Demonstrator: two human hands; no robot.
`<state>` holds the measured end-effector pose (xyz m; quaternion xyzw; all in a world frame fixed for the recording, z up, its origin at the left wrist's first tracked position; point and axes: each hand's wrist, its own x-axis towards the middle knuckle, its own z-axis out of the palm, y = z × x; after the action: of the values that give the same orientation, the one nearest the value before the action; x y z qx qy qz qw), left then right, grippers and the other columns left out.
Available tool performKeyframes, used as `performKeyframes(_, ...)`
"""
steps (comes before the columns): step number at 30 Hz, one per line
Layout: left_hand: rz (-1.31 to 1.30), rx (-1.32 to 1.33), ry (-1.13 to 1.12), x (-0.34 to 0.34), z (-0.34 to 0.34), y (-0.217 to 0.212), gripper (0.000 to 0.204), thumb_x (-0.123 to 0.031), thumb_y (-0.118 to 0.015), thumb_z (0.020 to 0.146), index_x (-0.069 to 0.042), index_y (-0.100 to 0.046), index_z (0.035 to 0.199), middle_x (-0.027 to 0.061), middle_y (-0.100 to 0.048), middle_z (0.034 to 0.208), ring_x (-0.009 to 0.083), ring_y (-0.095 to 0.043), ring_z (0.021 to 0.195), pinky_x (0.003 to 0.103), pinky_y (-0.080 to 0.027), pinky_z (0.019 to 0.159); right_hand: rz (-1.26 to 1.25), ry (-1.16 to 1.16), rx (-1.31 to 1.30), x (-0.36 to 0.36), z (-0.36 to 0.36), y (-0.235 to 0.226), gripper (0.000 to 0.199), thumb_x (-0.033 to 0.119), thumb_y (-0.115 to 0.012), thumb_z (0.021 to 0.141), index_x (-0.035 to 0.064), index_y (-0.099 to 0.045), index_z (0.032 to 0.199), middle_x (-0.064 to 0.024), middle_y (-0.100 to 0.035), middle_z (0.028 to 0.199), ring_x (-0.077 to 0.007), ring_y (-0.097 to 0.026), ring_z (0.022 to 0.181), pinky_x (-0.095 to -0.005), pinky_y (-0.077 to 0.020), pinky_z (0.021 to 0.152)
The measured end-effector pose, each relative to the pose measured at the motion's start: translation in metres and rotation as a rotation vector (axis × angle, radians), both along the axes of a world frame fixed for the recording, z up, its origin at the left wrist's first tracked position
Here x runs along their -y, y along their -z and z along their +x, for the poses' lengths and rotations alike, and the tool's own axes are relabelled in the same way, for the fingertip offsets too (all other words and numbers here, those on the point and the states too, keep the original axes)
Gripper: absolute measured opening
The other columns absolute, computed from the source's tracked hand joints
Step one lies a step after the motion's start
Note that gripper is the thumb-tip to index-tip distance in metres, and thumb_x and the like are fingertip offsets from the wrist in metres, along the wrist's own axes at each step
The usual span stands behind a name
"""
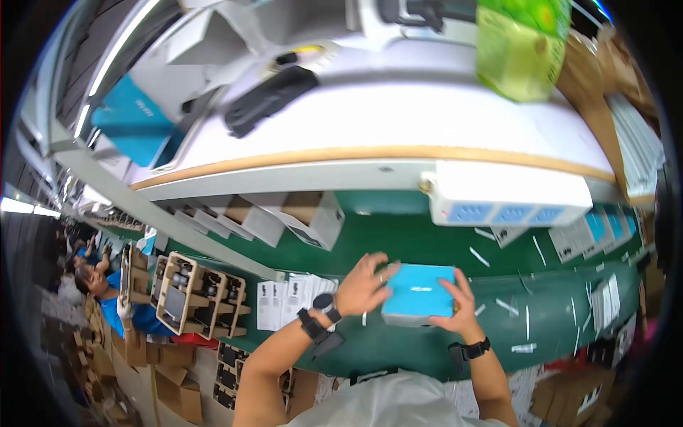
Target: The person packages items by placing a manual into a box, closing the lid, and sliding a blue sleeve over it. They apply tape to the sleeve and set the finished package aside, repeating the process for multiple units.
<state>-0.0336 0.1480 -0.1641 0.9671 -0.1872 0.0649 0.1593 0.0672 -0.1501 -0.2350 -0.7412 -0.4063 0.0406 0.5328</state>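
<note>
A small box point(417, 291) with a bright blue top and pale sides rests on the green work surface point(420, 245) in front of me. My right hand point(459, 306) grips its right side, with fingers on the top and the thumb low at the near corner. Beside the left edge of the box is my left hand point(364, 286), its fingers apart and slightly blurred. Nothing shows in that hand. Whether its fingertips touch the box is hard to make out. Both wrists carry black bands.
Printed leaflets point(295, 300) lie left of my left hand. A white power strip point(509, 196) hangs under the shelf edge point(384, 151). Several white boxes point(313, 217) stand below the shelf. Wooden racks point(203, 292) and a person in blue point(114, 292) are at left. Paper strips point(507, 307) lie scattered rightward.
</note>
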Motion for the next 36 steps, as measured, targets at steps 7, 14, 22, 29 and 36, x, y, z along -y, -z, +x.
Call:
performKeyframes(7, 0.240, -0.403, -0.916, -0.142, 0.100, 0.045, 0.040, -0.020, -0.058, 0.090, -0.003, -0.062, 0.127, 0.0251, -0.063, 0.114, 0.0471, -0.062, 0.103, 0.058, -0.051, 0.088, 0.047, 0.687, 0.185, -0.021, 0.133, 0.013, 0.076, 0.028, -0.087, 0.066, 0.0006, -0.058, 0.131, -0.0278, -0.044, 0.144, -0.0428, -0.043, 0.134, -0.0470, -0.0372, 0.110)
performKeyframes(14, 0.521, -0.218, -1.003, -0.121, 0.092, 0.040, 0.034, -0.017, -0.052, 0.091, -0.013, -0.067, 0.122, 0.0173, -0.064, 0.117, 0.0407, -0.063, 0.107, 0.066, -0.051, 0.078, -0.267, 0.701, 0.293, 0.004, 0.124, -0.019, 0.060, 0.023, -0.083, 0.073, -0.0027, -0.059, 0.123, -0.0262, -0.058, 0.124, -0.0437, -0.056, 0.113, -0.0482, -0.0452, 0.098)
performKeyframes(22, 0.102, 0.006, -0.430, 0.062, -0.025, -0.021, 0.041, -0.007, -0.060, 0.077, -0.020, -0.068, 0.114, 0.0098, -0.057, 0.118, 0.0357, -0.056, 0.113, 0.038, -0.059, 0.074, -0.073, 0.380, -0.459, 0.009, -0.058, -0.032, 0.059, 0.009, -0.078, 0.074, 0.0001, -0.056, 0.128, -0.0115, -0.058, 0.126, -0.0231, -0.061, 0.098, -0.0335, -0.0475, 0.092)
performKeyframes(29, -0.551, 0.378, 0.007, 0.104, -0.092, -0.061, 0.009, -0.005, -0.066, 0.078, -0.010, -0.064, 0.085, 0.0073, -0.065, 0.095, 0.0265, -0.065, 0.087, 0.034, -0.056, 0.066, 0.146, 0.461, -0.483, 0.025, -0.070, 0.013, 0.041, 0.010, -0.060, 0.094, -0.0059, -0.047, 0.129, -0.0124, -0.060, 0.118, -0.0204, -0.057, 0.107, -0.0349, -0.0457, 0.095)
performKeyframes(36, 0.160, -0.312, -1.307, -0.084, -0.140, 0.179, 0.055, -0.024, -0.065, 0.088, 0.002, -0.050, 0.134, 0.0223, -0.061, 0.119, 0.0400, -0.060, 0.110, 0.046, -0.053, 0.090, -0.184, 0.324, -0.505, -0.003, -0.086, -0.045, 0.043, 0.016, -0.062, 0.092, -0.0025, -0.050, 0.129, -0.0189, -0.063, 0.119, -0.0295, -0.062, 0.104, -0.0338, -0.0468, 0.094)
